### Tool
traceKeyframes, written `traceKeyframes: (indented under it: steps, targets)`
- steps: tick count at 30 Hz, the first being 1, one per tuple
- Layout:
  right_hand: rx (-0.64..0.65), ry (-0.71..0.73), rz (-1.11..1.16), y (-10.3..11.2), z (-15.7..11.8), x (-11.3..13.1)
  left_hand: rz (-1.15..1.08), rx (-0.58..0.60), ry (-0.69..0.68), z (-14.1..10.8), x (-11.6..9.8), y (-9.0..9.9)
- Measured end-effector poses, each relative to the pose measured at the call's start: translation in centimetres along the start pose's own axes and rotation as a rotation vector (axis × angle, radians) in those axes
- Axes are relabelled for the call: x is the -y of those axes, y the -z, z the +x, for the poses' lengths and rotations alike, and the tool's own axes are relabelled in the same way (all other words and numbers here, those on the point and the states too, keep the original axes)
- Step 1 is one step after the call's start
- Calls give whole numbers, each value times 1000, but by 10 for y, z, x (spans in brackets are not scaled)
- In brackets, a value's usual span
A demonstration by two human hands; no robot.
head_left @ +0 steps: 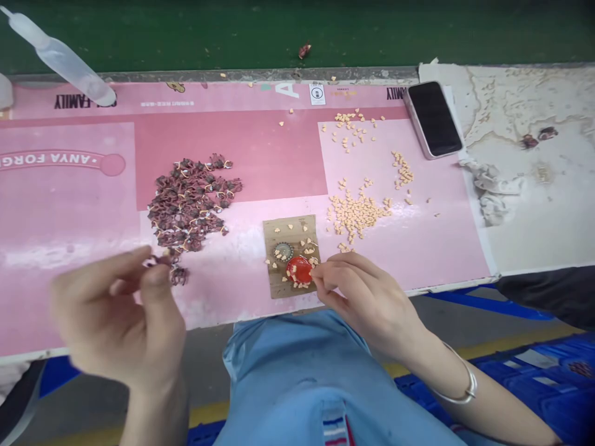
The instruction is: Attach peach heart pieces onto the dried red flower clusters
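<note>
My left hand (125,316) is raised at the front left, slightly blurred, with thumb and forefinger pinched around a small dark-red piece (155,260). Just beyond it lies a pile of similar dark-red and black pieces (186,204). The fingertips of my right hand (357,291) are closed at the rim of a red dish (300,270), on what looks like a small tan piece. The dish rests on a brown cardboard square (279,288), beside a crimped metal bottle cap (283,251). Several tan pieces lie in both and around them.
Loose tan pieces (356,214) are heaped right of the cardboard. A phone (434,119) lies at the back right, near crumpled tissue (495,192). A translucent squeeze bottle (69,65) lies at the back left. A green surface (209,37) runs behind the pink mat (232,142).
</note>
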State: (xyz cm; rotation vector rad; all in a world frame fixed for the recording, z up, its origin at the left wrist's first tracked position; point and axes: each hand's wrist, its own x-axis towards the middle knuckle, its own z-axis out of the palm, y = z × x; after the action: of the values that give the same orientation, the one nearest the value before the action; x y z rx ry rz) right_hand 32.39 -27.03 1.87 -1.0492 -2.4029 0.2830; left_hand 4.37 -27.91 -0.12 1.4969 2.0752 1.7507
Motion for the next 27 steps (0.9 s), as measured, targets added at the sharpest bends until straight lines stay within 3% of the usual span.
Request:
traceKeyframes:
  steps: [2,4,9,11,18,22,27]
  targets:
    - [0,-9,4,1,2,1,-144,0,-24,-16,-9,-1]
    - [-20,-44,53,4,7,3,-253,81,51,-28,-20,-3]
    - [-146,-141,354,19,28,14,-566,475,312,-41,-42,-7]
    - [-186,-145,445,22,35,19,-731,577,428,-40,-48,-10]
    - [-360,-242,663,8,35,35,-1061,708,879,-39,-64,-16]
    - [-222,-183,629,9,29,31,-1121,713,1072,-41,-68,-15]
    - [-115,-112,551,15,27,22,-1133,703,1081,-39,-74,-18]
